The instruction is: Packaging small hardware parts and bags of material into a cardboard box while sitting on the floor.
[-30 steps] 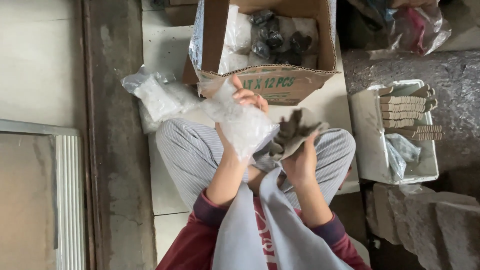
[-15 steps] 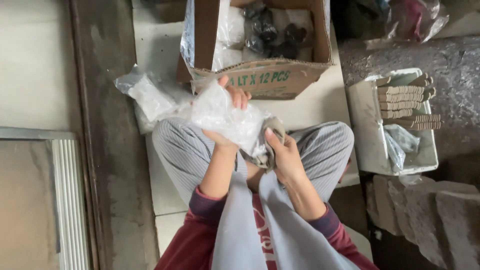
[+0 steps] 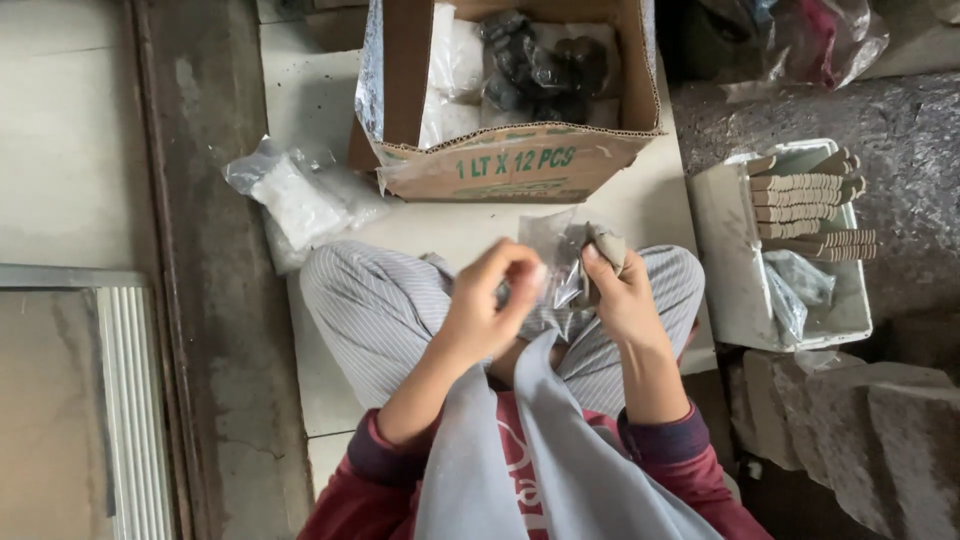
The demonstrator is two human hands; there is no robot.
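Over striped lap, left hand (image 3: 490,300), right hand (image 3: 620,290) gripping clear plastic bag (image 3: 556,262)

Open cardboard box (image 3: 520,160) at upper centre, containing white packets and dark bagged items. Heap of clear plastic bags (image 3: 300,200) at left of the box, on the pale floor. White tray (image 3: 730,250) at right, holding stacked tan pieces (image 3: 805,200). Rough stone blocks (image 3: 860,420) at lower right.

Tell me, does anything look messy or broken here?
A bit. The brown cardboard box has a crumpled, bent front edge, and crinkled clear plastic bags lie loose on the floor beside it. Nothing looks spilled.
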